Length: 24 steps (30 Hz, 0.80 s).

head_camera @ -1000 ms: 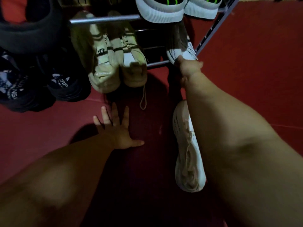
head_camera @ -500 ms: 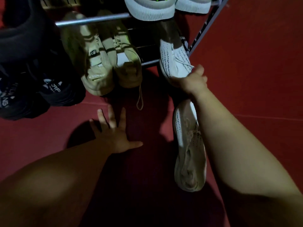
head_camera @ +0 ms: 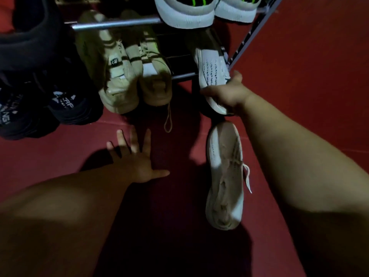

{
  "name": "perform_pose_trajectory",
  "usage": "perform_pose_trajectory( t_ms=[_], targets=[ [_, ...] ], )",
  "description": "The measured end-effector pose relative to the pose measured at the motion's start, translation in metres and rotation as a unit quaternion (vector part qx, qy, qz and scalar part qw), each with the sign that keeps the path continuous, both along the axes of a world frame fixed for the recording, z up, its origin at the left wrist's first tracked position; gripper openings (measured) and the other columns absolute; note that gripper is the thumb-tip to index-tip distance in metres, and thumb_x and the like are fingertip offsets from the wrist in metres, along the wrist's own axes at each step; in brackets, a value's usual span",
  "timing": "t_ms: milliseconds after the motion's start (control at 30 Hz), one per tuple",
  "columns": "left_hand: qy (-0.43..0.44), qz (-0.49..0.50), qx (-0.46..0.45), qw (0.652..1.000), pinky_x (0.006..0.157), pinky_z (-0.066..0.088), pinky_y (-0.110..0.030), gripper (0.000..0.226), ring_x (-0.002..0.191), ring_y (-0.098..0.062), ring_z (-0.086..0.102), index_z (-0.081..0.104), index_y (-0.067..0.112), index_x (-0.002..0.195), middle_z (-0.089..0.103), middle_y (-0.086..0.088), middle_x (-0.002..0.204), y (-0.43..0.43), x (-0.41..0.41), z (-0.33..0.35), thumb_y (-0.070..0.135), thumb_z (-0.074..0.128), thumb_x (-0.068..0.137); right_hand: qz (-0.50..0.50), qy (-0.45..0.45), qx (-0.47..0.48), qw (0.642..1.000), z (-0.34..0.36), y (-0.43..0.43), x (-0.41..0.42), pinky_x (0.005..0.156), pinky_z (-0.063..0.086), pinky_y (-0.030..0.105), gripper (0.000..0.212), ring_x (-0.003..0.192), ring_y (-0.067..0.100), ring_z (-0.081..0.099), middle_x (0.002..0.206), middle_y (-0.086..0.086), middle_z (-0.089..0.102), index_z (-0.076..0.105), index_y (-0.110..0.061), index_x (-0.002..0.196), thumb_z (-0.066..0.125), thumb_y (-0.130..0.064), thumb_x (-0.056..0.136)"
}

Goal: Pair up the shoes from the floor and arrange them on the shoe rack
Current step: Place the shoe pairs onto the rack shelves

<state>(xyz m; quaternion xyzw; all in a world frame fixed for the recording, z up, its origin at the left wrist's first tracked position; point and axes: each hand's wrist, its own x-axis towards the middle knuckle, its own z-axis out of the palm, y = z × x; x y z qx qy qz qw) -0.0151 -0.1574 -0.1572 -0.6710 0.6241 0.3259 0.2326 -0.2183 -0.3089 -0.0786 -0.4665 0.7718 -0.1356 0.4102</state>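
Note:
A white perforated shoe [head_camera: 211, 70] lies on the lowest shelf of the metal shoe rack [head_camera: 119, 24], its heel sticking out over the front rail. My right hand [head_camera: 227, 94] grips that heel end. Its matching white shoe [head_camera: 224, 176] lies on the red floor just below, toe toward the rack, laces loose. My left hand [head_camera: 135, 158] rests flat on the floor with fingers spread, holding nothing, left of the loose shoe.
A beige pair [head_camera: 127, 76] fills the middle of the lowest shelf, one lace trailing onto the floor. Dark shoes [head_camera: 65, 104] sit at the left. A white and green pair [head_camera: 185, 15] is on the shelf above. The rack's side frame [head_camera: 245, 43] slants at right.
My right hand has drawn the white shoe's heel outward from the shelf toward me and now clasps it from the front. The left hand stays flat on the floor.

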Motion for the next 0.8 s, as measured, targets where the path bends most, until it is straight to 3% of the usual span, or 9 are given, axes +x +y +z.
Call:
perform_pose_trajectory(
  t_ms=[100,200,300,367,467,533,600,700,800],
  targets=[
    [0.012,0.009,-0.003,1.000,0.106,-0.012,-0.065,0.125,0.132,-0.044,-0.037,-0.038,0.029,0.138,-0.046,-0.015,0.143,0.001,-0.001,0.005,0.087,0.045,0.064,0.052,0.052,0.018,0.997,0.022,0.036,-0.025,0.103,0.043,0.040,0.137,0.125,0.030,0.046,0.144,0.011,0.035,-0.002,-0.033,0.147,0.079,-0.052,0.038],
    [0.030,0.027,-0.022,0.999,0.108,-0.013,-0.062,0.122,0.136,-0.040,-0.033,-0.030,0.032,0.143,-0.040,-0.011,0.148,0.004,0.000,0.009,0.082,0.051,0.066,0.128,0.107,0.027,0.986,0.041,0.070,-0.054,0.101,0.037,0.029,0.122,0.131,0.030,0.038,0.146,0.013,0.030,-0.001,-0.031,0.149,0.083,-0.037,0.061],
    [0.081,0.040,-0.049,0.995,0.111,-0.013,-0.057,0.108,0.140,-0.037,-0.026,-0.020,0.032,0.147,-0.033,-0.008,0.152,0.008,0.014,0.008,0.069,0.054,0.078,0.199,0.158,0.002,0.967,0.063,0.098,-0.063,0.108,0.034,0.035,0.121,0.133,0.033,0.032,0.145,0.018,0.027,0.001,-0.032,0.149,0.084,-0.033,0.061],
    [0.140,0.050,-0.087,0.985,0.118,-0.005,-0.047,0.098,0.144,-0.034,-0.015,-0.012,0.021,0.150,-0.018,-0.010,0.157,0.008,0.029,0.009,0.053,0.055,0.087,0.251,0.185,-0.002,0.950,0.075,0.114,-0.064,0.111,0.032,0.039,0.123,0.133,0.035,0.032,0.142,0.021,0.027,0.002,-0.031,0.149,0.086,-0.033,0.059],
    [0.254,0.128,-0.196,0.938,0.115,0.017,-0.033,0.071,0.143,-0.031,0.019,0.009,0.004,0.151,0.016,-0.018,0.156,0.006,0.051,0.025,0.022,0.051,0.096,0.359,0.203,0.006,0.911,0.087,0.131,-0.053,0.111,0.032,0.040,0.123,0.132,0.033,0.032,0.138,0.016,0.030,0.005,-0.031,0.149,0.087,-0.030,0.058],
    [0.291,0.164,-0.264,0.905,0.107,0.027,-0.033,0.048,0.133,-0.034,0.037,0.030,-0.001,0.144,0.036,-0.022,0.147,0.006,0.062,0.042,0.011,0.043,0.099,0.444,0.222,0.009,0.868,0.089,0.134,-0.035,0.110,0.032,0.042,0.121,0.132,0.030,0.032,0.138,0.011,0.032,0.007,-0.032,0.149,0.087,-0.032,0.058],
    [0.294,0.164,-0.281,0.899,0.103,0.029,-0.033,0.040,0.128,-0.034,0.042,0.041,0.000,0.139,0.044,-0.022,0.142,0.012,0.069,0.052,0.013,0.039,0.101,0.545,0.269,0.001,0.794,0.083,0.134,-0.011,0.107,0.031,0.040,0.119,0.132,0.026,0.033,0.141,0.007,0.031,0.009,-0.029,0.150,0.085,-0.035,0.058],
    [0.285,0.101,-0.246,0.921,0.108,0.022,-0.026,0.048,0.135,-0.027,0.036,0.038,0.005,0.143,0.038,-0.015,0.148,0.036,0.076,0.055,0.023,0.045,0.099,0.672,0.321,-0.039,0.667,0.065,0.134,0.028,0.102,0.031,0.039,0.117,0.130,0.024,0.035,0.146,0.005,0.028,0.009,-0.031,0.151,0.082,-0.037,0.059],
    [0.301,0.004,-0.140,0.943,0.104,0.025,-0.018,0.078,0.134,-0.019,0.037,0.031,0.010,0.146,0.037,-0.005,0.149,0.065,0.077,0.051,0.053,0.052,0.085,0.720,0.325,-0.130,0.599,0.051,0.128,0.045,0.107,0.022,0.045,0.104,0.141,0.025,0.023,0.155,0.005,0.021,0.008,-0.031,0.151,0.070,-0.026,0.068]
  ],
)
